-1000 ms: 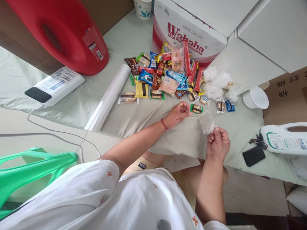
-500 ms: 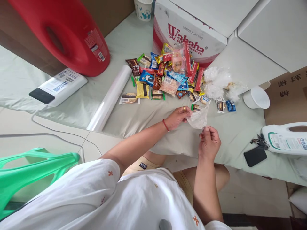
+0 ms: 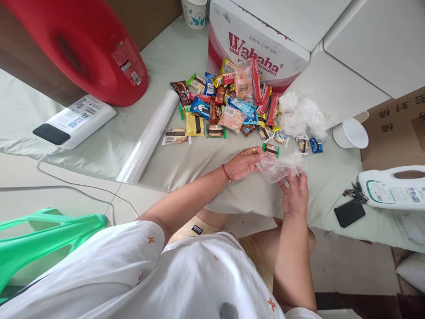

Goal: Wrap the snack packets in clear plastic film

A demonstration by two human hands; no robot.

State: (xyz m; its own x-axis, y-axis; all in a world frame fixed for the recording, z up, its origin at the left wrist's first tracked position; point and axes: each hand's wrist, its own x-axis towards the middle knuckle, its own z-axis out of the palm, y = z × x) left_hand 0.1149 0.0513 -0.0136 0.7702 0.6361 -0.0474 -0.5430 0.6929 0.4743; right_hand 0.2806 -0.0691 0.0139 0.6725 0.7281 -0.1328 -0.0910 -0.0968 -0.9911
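A thin, clear plastic bag point(image 3: 277, 167) stretches crumpled between my hands, just above the cloth. My left hand point(image 3: 245, 163) pinches its left end between thumb and fingers. On the other side, my right hand point(image 3: 295, 191) grips the bag from below, its fingertips partly covered by the film. Just beyond my left fingertips lies a small wrapped biscuit point(image 3: 271, 149) with green ends. Behind it spreads a heap of wrapped snacks point(image 3: 232, 116) in many colours. Several crumpled clear bags point(image 3: 300, 114) are bunched to the right of the heap.
A white cardboard box point(image 3: 255, 48) stands behind the snacks. To the left are a plastic-film roll point(image 3: 149, 137), a white device point(image 3: 76, 122) and a large red jug point(image 3: 109, 57). At right are a white cup point(image 3: 352, 134), a black wallet-like item point(image 3: 349, 213) and a white bottle point(image 3: 395, 190).
My right hand has moved slightly right and its fingers have spread a little. The bag between my hands has widened toward the right. My left hand has hardly moved.
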